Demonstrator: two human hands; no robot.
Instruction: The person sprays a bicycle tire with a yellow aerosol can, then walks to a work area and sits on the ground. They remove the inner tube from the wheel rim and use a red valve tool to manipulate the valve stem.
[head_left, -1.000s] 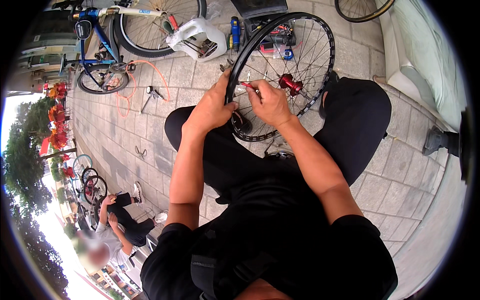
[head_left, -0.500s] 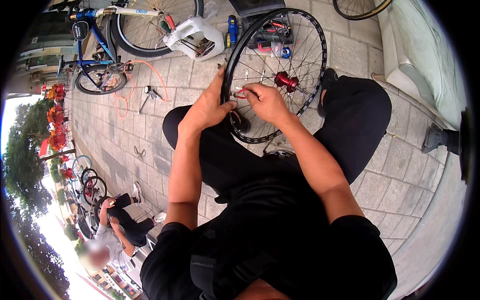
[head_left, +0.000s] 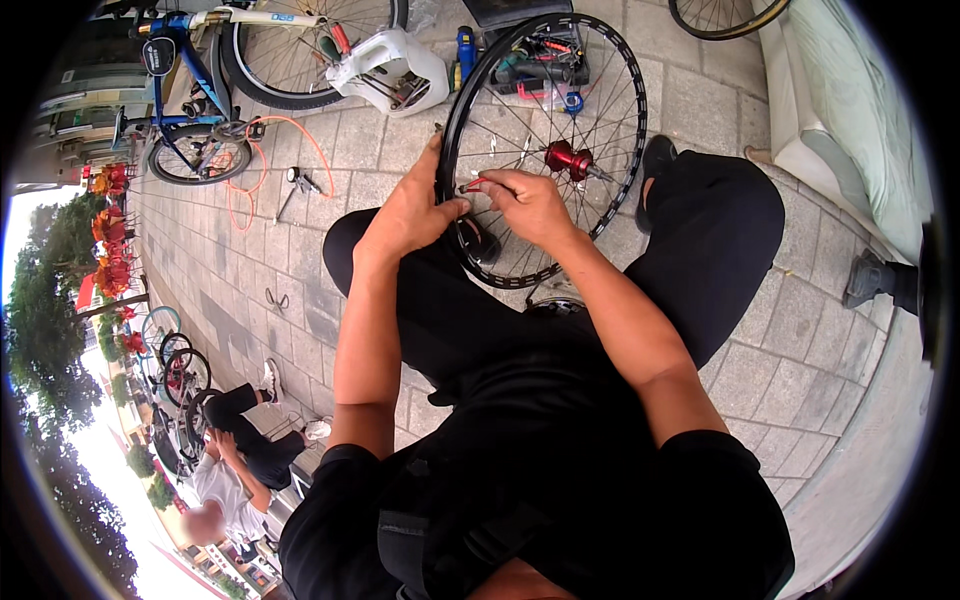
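Between my knees stands a bicycle wheel with a black rim, thin spokes and a red hub. My left hand is wrapped on the rim's left side, thumb on the inner edge and fingers along the outside. My right hand pinches a small red spoke wrench between thumb and fingers. The wrench's tip is at the inner side of the rim, close to my left thumb, where a spoke ends. My fingers partly hide the wrench.
Beyond the wheel lie an open toolbox, a blue tape roll and a cut white jug. An orange hose and a gauge lie left, near a blue bicycle. A person sits far left.
The red wrench has turned and now points toward the rim. My right fingers have shifted slightly left. My left hand keeps its hold. The seated person's hands have come together.
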